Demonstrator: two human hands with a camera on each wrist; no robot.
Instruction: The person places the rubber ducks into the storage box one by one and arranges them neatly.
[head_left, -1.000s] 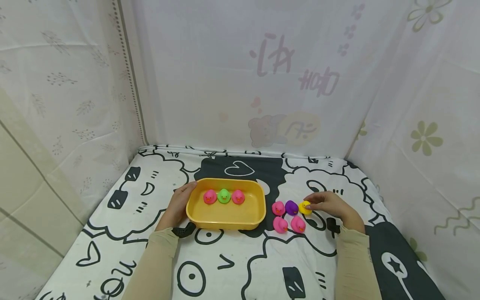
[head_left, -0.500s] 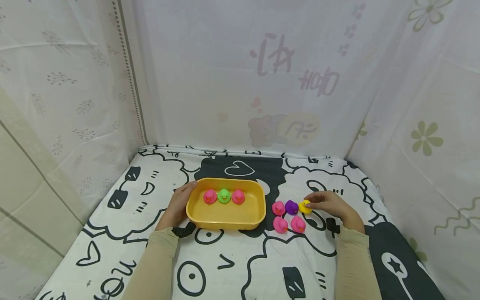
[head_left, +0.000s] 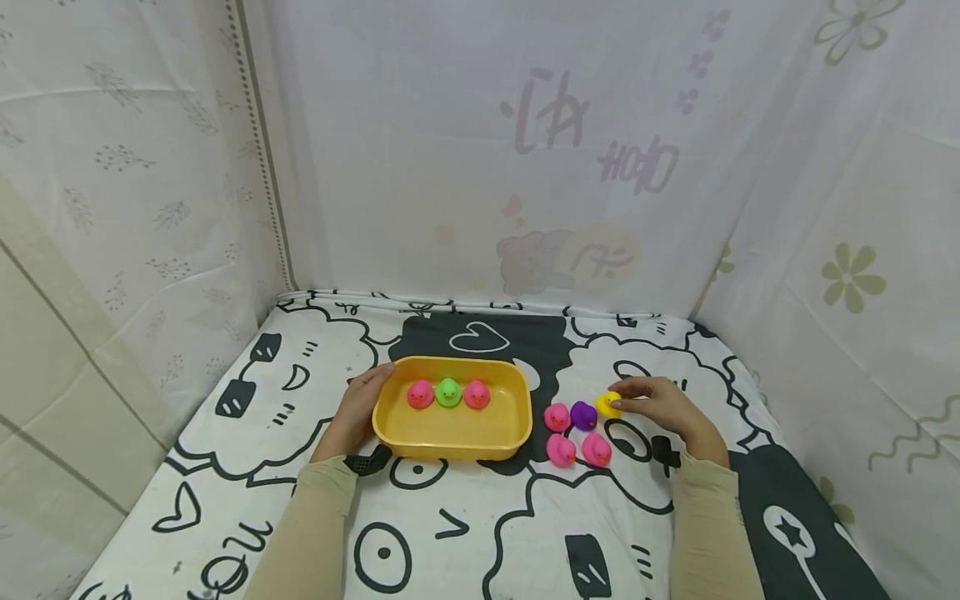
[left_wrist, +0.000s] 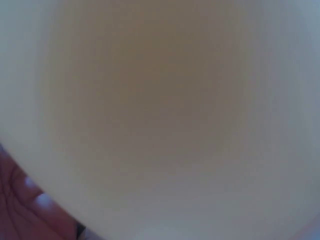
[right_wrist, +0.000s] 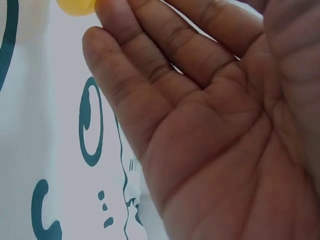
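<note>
My left hand [head_left: 362, 410] grips the left end of a yellow plastic tray [head_left: 453, 444], thumb at its rim. Three rubber ducks stand in a row inside: a pink duck [head_left: 420, 394], a green duck [head_left: 448, 392] and another pink duck [head_left: 476, 394]. Right of the tray, my right hand [head_left: 663, 407] pinches a yellow rubber duck [head_left: 607, 405] by its right side. Beside it is a purple duck [head_left: 583, 416], with several pink ducks [head_left: 561, 450] close by. A blurred pale surface fills most of the left wrist view, with part of the hand [left_wrist: 30, 205] at lower left.
A white cloth with black cartoon drawings [head_left: 450, 533] covers the table. Pale patterned curtains [head_left: 480, 167] hang at the back and both sides. Dark wrist straps [head_left: 367, 461] sit at both cuffs.
The yellow duck has risen slightly and moved away from me in my right hand, and it now looks tilted. The left hand, tray and other ducks have stayed put.
</note>
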